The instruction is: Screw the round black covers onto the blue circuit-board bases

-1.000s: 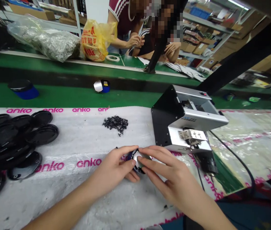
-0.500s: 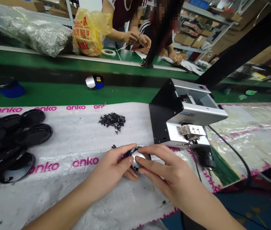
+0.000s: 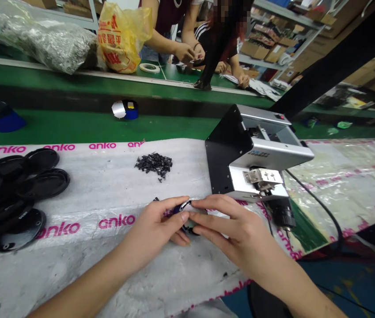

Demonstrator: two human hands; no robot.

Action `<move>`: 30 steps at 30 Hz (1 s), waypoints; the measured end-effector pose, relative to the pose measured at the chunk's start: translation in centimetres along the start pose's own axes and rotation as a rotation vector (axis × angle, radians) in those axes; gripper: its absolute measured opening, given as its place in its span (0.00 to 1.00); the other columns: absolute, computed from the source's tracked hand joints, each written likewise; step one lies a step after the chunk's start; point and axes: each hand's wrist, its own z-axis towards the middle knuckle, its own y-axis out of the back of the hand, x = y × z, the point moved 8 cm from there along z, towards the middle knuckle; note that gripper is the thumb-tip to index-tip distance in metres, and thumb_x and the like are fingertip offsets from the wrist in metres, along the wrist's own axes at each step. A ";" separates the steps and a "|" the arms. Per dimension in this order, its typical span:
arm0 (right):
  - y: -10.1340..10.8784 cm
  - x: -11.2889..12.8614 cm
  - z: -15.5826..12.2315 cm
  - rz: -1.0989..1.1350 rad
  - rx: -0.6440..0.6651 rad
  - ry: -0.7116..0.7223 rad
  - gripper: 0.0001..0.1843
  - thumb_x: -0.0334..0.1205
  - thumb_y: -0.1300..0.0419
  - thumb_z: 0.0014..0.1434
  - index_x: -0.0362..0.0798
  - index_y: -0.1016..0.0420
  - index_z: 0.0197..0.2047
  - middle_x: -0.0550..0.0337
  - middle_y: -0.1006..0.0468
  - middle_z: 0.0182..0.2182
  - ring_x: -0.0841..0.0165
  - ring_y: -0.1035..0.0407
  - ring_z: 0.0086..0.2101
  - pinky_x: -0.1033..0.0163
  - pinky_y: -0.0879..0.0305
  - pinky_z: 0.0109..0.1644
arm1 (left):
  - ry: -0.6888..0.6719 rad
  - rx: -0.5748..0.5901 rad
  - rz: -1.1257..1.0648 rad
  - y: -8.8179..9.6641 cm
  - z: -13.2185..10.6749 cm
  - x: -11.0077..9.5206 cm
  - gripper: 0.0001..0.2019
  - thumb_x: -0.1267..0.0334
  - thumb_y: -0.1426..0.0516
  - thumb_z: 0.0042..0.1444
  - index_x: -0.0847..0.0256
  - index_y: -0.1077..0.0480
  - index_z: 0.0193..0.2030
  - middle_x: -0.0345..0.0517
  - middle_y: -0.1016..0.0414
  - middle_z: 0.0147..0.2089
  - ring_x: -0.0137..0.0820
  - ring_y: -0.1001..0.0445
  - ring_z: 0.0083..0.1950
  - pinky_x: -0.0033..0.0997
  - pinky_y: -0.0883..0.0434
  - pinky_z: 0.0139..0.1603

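Between my two hands is a small round part with a dark blue body and a shiny silver rim; fingers cover most of it. My left hand is closed around its left side, thumb on top. The fingers of my right hand press on its face and right edge. Just beyond my hands, a pile of small black pieces lies on the white foam sheet. A few dark bits show beside my left index finger.
A silver and black machine stands to the right, its chuck pointing down. Black round covers are heaped at left. Blue parts sit on the green belt. Co-workers' hands are across the bench.
The silver face of the round part, plain to see before, is now tilted and more covered by my fingers. My hands keep their grip. The view has shifted slightly.
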 end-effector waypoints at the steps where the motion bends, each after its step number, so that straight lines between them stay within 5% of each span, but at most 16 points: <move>1: 0.0 0.0 0.0 0.005 -0.002 0.003 0.16 0.32 0.41 0.65 0.53 0.25 0.55 0.53 0.22 0.48 0.62 0.28 0.48 0.54 0.25 0.48 | 0.010 -0.009 0.005 0.0 0.0 0.0 0.19 0.62 0.43 0.63 0.57 0.29 0.60 0.39 0.19 0.31 0.30 0.18 0.30 0.30 0.21 0.35; 7: 0.3 0.4 -0.2 -0.004 -0.051 0.007 0.16 0.32 0.38 0.62 0.49 0.24 0.54 0.55 0.19 0.47 0.62 0.26 0.45 0.53 0.24 0.52 | 0.062 -0.093 0.014 0.1 0.0 0.3 0.20 0.62 0.41 0.61 0.62 0.30 0.60 0.41 0.20 0.31 0.31 0.19 0.28 0.31 0.21 0.33; 19: -0.2 0.4 0.4 0.025 0.064 0.077 0.17 0.32 0.45 0.67 0.47 0.28 0.58 0.51 0.21 0.51 0.63 0.28 0.50 0.56 0.22 0.50 | 0.052 -0.102 0.015 0.0 0.1 0.5 0.20 0.60 0.42 0.59 0.61 0.29 0.58 0.41 0.20 0.28 0.31 0.21 0.26 0.29 0.23 0.31; 26: -0.9 -1.5 -1.2 -0.109 0.042 -0.053 0.20 0.37 0.43 0.67 0.49 0.34 0.61 0.51 0.20 0.44 0.59 0.29 0.50 0.53 0.24 0.48 | 0.031 -0.046 0.028 -0.7 0.5 0.1 0.13 0.61 0.41 0.57 0.58 0.31 0.49 0.34 0.26 0.23 0.27 0.25 0.22 0.24 0.25 0.24; 30: 0.3 0.6 0.5 -0.211 0.034 0.124 0.17 0.39 0.45 0.67 0.48 0.30 0.58 0.49 0.20 0.43 0.57 0.27 0.48 0.58 0.22 0.39 | 0.012 -0.004 -0.012 -1.4 0.6 0.1 0.10 0.63 0.40 0.54 0.58 0.35 0.41 0.31 0.31 0.20 0.24 0.31 0.16 0.20 0.31 0.16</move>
